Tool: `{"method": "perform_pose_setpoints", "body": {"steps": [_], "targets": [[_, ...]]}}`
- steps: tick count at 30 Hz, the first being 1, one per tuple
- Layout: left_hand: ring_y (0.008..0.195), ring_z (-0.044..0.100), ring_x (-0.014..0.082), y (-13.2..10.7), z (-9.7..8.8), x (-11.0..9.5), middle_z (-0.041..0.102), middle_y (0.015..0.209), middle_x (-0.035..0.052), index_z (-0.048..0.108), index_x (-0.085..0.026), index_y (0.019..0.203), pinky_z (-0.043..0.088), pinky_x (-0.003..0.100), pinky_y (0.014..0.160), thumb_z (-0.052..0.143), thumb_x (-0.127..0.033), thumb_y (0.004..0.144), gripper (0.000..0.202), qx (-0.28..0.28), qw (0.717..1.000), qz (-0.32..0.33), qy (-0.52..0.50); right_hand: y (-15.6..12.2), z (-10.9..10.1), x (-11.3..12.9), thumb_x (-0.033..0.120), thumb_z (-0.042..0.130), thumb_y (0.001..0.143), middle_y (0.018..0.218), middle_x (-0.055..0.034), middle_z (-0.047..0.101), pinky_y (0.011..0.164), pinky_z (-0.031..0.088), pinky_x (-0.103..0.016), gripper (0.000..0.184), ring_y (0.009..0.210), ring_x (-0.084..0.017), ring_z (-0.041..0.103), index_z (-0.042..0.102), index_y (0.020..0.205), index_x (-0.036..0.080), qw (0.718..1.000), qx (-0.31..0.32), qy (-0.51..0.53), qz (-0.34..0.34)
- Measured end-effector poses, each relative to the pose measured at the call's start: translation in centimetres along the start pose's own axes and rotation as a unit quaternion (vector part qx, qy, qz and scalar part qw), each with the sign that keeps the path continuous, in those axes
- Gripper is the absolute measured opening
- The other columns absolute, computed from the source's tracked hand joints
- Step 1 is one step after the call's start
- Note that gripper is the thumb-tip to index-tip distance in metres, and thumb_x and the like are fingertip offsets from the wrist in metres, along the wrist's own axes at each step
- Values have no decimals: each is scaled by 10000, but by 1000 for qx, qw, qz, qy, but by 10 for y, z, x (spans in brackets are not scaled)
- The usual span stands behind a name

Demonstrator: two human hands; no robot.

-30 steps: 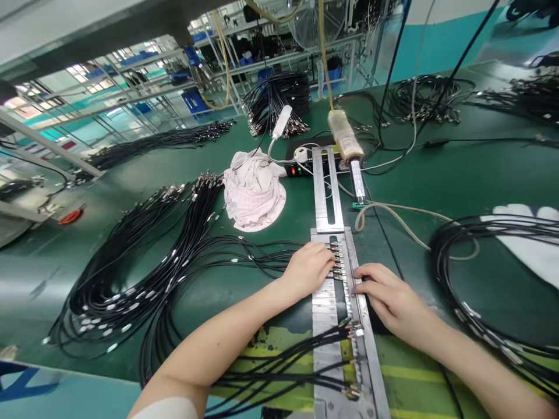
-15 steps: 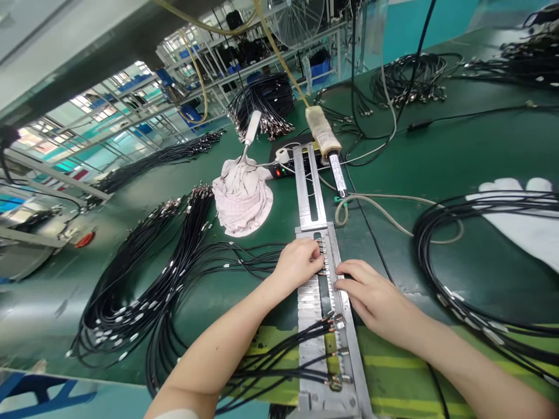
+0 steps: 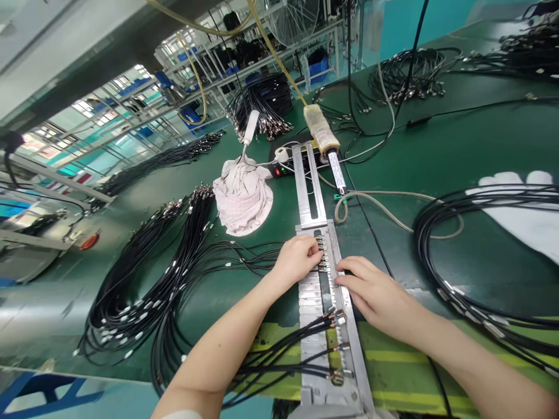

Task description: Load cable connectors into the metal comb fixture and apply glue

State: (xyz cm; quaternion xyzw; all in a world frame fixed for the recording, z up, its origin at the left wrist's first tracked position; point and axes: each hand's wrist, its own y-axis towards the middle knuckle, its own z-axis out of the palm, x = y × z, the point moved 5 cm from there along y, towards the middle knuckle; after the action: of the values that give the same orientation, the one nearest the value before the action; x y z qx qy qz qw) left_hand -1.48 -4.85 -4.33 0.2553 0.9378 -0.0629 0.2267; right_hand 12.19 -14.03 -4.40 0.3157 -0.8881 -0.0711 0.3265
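Observation:
A long slotted metal fixture (image 3: 311,192) lies on the green bench, running away from me. Black cables (image 3: 244,262) with metal connector ends (image 3: 322,255) sit in its slots. My left hand (image 3: 297,259) rests on the fixture's left side, fingers curled onto the connector ends near its upper part. My right hand (image 3: 371,291) lies on the fixture's right rail, fingertips pressed at the same row of connectors. More cable ends (image 3: 334,317) sit in slots nearer to me.
A large bundle of black cables (image 3: 144,291) spreads on the left. A crumpled pink cloth (image 3: 242,195), a black control box (image 3: 283,163) and a hanging tool with a wrapped handle (image 3: 325,142) lie behind the fixture. A cable coil (image 3: 463,273) and white glove (image 3: 524,215) are right.
The view has shifted and both hands sit slightly farther up the fixture. Their pose at the connector row is much the same.

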Motion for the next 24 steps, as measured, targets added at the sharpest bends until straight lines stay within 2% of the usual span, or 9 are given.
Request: {"method": "perform_pose_setpoints", "body": {"steps": [3,5,7,10,12,15,19,24], "targets": [[648,481,120,-6,-8,-3,514,655,-26,509,-168,626,346,220,611,571,-160,793,178,2,1000,9,-12,0,0,-1,18,401,813,1102,-119,556,880,493,-414,313,1070,-244,483,614,1001,150,1000,5,-3,-4],[682,492,121,-23,-18,-7,527,684,-23,521,-168,660,351,213,632,559,-178,817,162,16,999,21,-19,0,0,-2,25,398,819,1113,-117,552,892,489,-412,319,1083,-240,480,606,1019,160,1000,6,-4,-8],[688,491,119,-48,-26,-10,535,699,-25,533,-173,687,340,209,627,572,-222,829,155,79,996,37,-14,-1,0,-3,34,394,828,1125,-114,547,900,486,-407,320,1097,-237,477,601,1032,168,1000,5,-3,-14],[650,489,121,-94,-26,-8,554,700,-32,549,-183,704,298,217,575,638,-314,800,185,226,973,30,33,-1,0,-5,47,387,841,1139,-113,542,907,480,-408,316,1109,-234,476,597,1037,177,1000,5,-3,-19],[657,504,125,-116,-23,-2,573,717,-29,561,-184,717,291,220,573,643,-321,800,180,271,961,0,51,0,0,-6,66,391,853,1141,-111,544,903,480,-412,303,1104,-234,481,597,1039,187,1000,6,-5,-20],[677,517,110,-128,-17,6,578,719,-38,577,-187,731,318,199,604,606,-242,827,115,253,967,-34,6,1,0,-8,107,403,872,1134,-102,554,886,488,-406,274,1081,-227,499,605,1030,203,1000,7,-5,-16],[604,485,82,-127,-10,8,543,663,-65,588,-195,752,321,170,570,646,-157,766,71,230,969,-51,-78,3,0,-10,149,417,887,1126,-91,565,883,489,-402,251,1076,-222,512,628,1005,219,1000,5,2,6],[610,501,92,-128,-10,12,554,644,-59,575,-190,704,323,179,563,656,-162,760,103,218,972,-39,-80,5,-1,-10,157,424,889,1121,-86,574,880,490,-397,252,1070,-217,520,637,1004,228,1000,9,8,13]]}}
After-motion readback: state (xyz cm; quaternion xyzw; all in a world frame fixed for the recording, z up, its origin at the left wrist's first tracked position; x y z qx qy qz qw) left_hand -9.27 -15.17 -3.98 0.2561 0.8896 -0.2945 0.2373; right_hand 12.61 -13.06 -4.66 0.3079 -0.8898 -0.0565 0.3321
